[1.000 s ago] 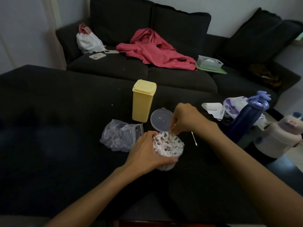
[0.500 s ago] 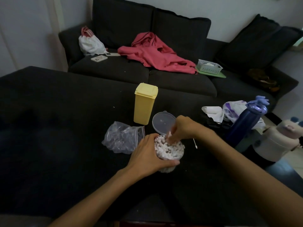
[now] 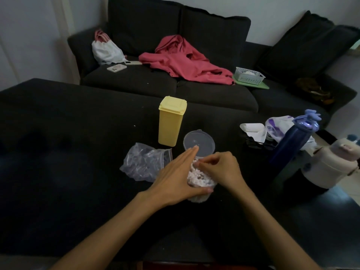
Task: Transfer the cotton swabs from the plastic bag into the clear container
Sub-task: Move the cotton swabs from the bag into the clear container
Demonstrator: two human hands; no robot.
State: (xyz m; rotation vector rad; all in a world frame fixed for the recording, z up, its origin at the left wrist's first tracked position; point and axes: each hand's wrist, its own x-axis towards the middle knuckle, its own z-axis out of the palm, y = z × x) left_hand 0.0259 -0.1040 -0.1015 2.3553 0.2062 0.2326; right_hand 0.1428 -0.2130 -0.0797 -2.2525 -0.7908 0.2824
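One round clear plastic container (image 3: pixel 198 198), low centre of the frame, is packed with white cotton swabs (image 3: pixel 196 175) (too many to count). The left hand (image 3: pixel 176 180) cradles it, fingers straight, thumb across its front. The right hand (image 3: pixel 220 170) pinches swabs at the top. One crumpled clear plastic bag (image 3: pixel 144 162) lies just left; one clear round lid (image 3: pixel 200 143) behind.
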